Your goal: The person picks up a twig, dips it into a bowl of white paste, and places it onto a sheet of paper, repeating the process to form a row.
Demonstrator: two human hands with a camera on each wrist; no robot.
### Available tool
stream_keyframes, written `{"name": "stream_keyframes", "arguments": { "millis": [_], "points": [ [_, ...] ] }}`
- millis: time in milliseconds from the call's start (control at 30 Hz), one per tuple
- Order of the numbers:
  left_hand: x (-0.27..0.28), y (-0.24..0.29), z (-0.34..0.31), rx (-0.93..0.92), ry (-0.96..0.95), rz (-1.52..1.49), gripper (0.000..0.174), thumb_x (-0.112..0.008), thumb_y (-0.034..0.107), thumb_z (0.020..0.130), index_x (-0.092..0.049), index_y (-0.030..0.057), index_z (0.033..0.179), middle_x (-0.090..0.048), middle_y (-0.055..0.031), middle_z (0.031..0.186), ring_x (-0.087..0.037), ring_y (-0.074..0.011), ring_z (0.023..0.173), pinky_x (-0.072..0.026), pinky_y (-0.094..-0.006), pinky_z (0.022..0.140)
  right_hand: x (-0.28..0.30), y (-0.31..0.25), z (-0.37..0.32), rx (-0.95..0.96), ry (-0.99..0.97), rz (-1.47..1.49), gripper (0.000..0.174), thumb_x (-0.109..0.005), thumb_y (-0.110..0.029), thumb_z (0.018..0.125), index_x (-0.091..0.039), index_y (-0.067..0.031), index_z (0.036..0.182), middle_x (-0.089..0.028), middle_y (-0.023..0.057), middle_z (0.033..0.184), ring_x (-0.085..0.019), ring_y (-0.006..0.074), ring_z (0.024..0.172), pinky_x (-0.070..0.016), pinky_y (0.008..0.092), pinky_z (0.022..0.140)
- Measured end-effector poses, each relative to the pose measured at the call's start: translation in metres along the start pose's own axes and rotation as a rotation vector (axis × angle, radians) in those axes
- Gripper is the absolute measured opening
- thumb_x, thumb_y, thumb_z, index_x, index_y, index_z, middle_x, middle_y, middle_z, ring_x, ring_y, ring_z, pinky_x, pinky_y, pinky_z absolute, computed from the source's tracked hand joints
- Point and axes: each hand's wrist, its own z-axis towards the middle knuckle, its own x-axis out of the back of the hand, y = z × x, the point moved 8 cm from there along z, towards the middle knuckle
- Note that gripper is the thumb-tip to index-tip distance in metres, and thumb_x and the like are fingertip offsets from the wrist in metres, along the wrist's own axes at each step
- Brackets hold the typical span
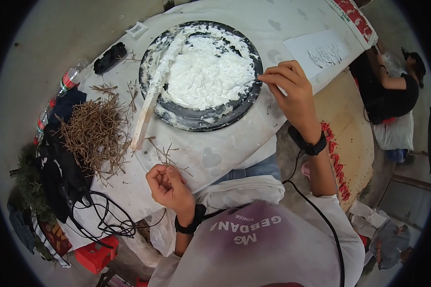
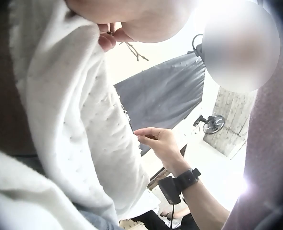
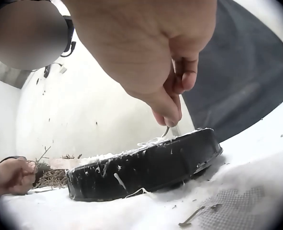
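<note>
A round black tray [image 1: 203,125] on the cloth-covered table holds thick white paste [image 1: 210,71]. Across its left side lies a paste-smeared flat wooden stick [image 1: 146,117]. My right hand [image 1: 294,93] is at the tray's right rim, thumb and fingertips together. In the right wrist view, that hand [image 3: 155,57] pinches a thin stem [image 3: 166,131] right over the paste; most of the stem is hidden by the fingers. Near the table's front edge, my left hand [image 1: 170,189] has curled fingers and grips brown branching twigs [image 1: 167,155], which stick out past the fingertips.
A heap of dry twigs [image 1: 93,131] lies left of the tray, with black cables [image 1: 105,215] below it. A white sheet [image 1: 316,52] bearing thin dark pieces is at the back right. Red berries [image 1: 335,162] line a board [image 1: 354,129]. Another person [image 1: 397,91] sits beyond.
</note>
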Motion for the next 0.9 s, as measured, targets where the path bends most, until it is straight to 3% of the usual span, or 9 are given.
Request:
{"name": "stream_keyframes", "arguments": {
  "millis": [233,467,900],
  "points": [
    [0.001,0.0,0.0,0.001,-0.002,0.019,0.009,-0.062,0.005,0.106,-0.056,0.0004,0.11,-0.06,-0.0023,0.081,-0.049,-0.0047,0.061,-0.0379,-0.0193,0.056,-0.004,-0.003,0.001,0.033,-0.039,0.011,0.029,-0.08,0.007,0.079,-0.081,-0.007,0.104,-0.076,0.0046,0.105,-0.065,0.0277,0.101,-0.056,0.0363,0.085],
    [0.0,-0.001,-0.001,0.019,0.007,0.029,0.009,-0.063,0.006,0.106,-0.057,0.0007,0.111,-0.06,-0.0021,0.082,-0.05,-0.0047,0.061,-0.0385,-0.0194,0.056,-0.003,0.008,0.004,-0.125,-0.122,0.252,0.026,-0.078,0.006,0.083,-0.082,-0.0067,0.105,-0.078,0.0063,0.105,-0.067,0.0259,0.101,-0.0554,0.0355,0.089],
    [-0.001,-0.001,0.0,0.005,0.004,0.029,0.008,-0.062,0.005,0.106,-0.057,0.0003,0.111,-0.06,-0.0019,0.081,-0.049,-0.0045,0.061,-0.0376,-0.0192,0.056,-0.017,0.034,0.013,-0.277,-0.228,0.342,0.017,-0.079,0.001,0.087,-0.082,-0.0058,0.102,-0.079,0.0054,0.103,-0.066,0.0231,0.1,-0.053,0.0351,0.091]
  ]
}}
